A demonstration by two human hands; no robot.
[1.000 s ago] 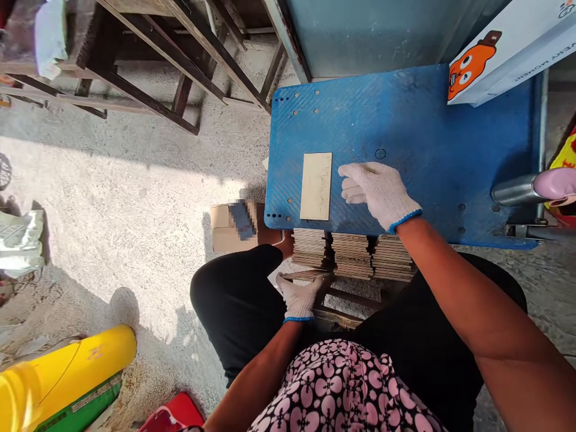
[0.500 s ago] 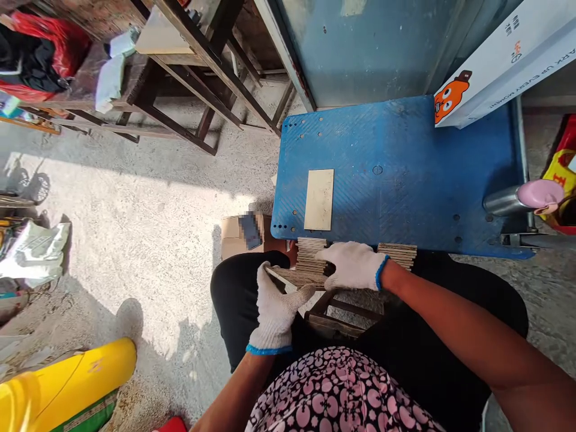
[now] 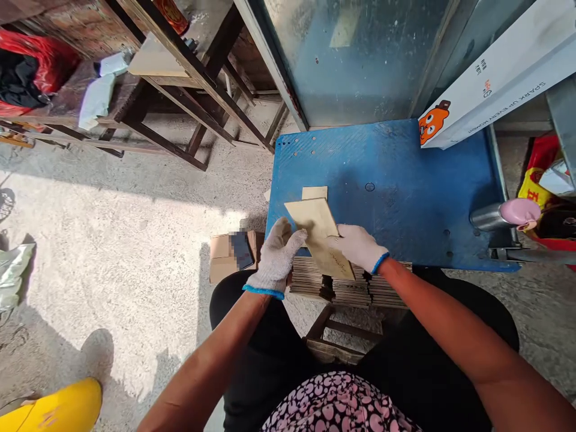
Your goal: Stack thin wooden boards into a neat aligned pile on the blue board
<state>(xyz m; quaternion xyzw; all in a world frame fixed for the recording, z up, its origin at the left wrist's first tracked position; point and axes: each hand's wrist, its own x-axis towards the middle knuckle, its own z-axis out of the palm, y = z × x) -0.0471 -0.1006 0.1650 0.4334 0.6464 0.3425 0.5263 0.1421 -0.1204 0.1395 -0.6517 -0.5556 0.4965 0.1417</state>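
Observation:
Both my hands wear white knit gloves with blue cuffs. My right hand [image 3: 357, 246] grips a thin tan wooden piece [image 3: 320, 237] by its right edge. It is tilted above the near edge of the blue platform [image 3: 405, 192]. My left hand [image 3: 278, 255] touches the piece's left edge with its fingers spread. Another tan piece [image 3: 314, 192] lies flat on the platform just behind, mostly hidden by the held one. Stacks of the same thin pieces [image 3: 351, 288] stand below my hands, between my knees.
A white box with an orange cartoon figure [image 3: 486, 72] leans at the platform's back right. A pink-capped metal bottle [image 3: 504, 215] lies at the right. A small cardboard box [image 3: 231, 255] sits on the concrete floor at the left. Dark wooden frames [image 3: 189, 78] stand behind.
My right hand came back from the platform to the stacks, then lifted one piece up over the platform's edge. My left hand rose from my lap to steady it.

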